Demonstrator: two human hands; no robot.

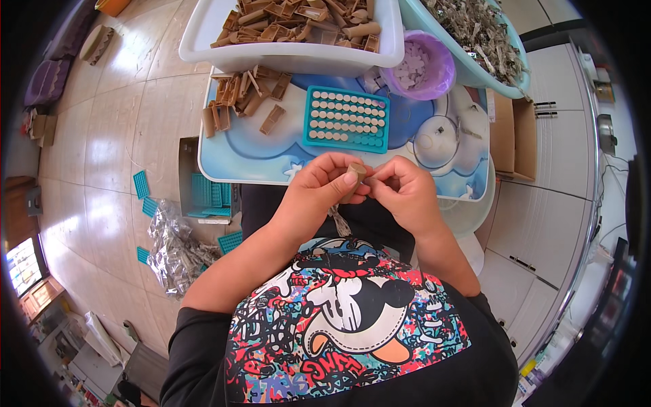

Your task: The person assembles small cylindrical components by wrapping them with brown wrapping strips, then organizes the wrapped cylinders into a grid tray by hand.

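Just off the table's near edge, my two hands meet. Closed round a small brown plastic shell [357, 171] is my left hand [319, 182], its thumb pressed on the shell. My right hand [407, 186] pinches beside the shell's right side; what sits between its fingertips is too small to make out. A greyish bundle of wires [340, 222] dangles below my hands. Beyond them lies a teal tray [346, 146] with rows of white round pieces [342, 117]; its near right corner shows bare teal slots. Loose brown shells [272, 119] lie left of the tray.
On the blue patterned table [254, 166], a white tub [291, 57] of brown shells stands at the back. Right of it are a purple-lined bin [442, 71] with white pieces and a light-blue basin [491, 85] of wire bundles. A cardboard box [512, 136] stands right; a plastic bag [169, 237] lies left.
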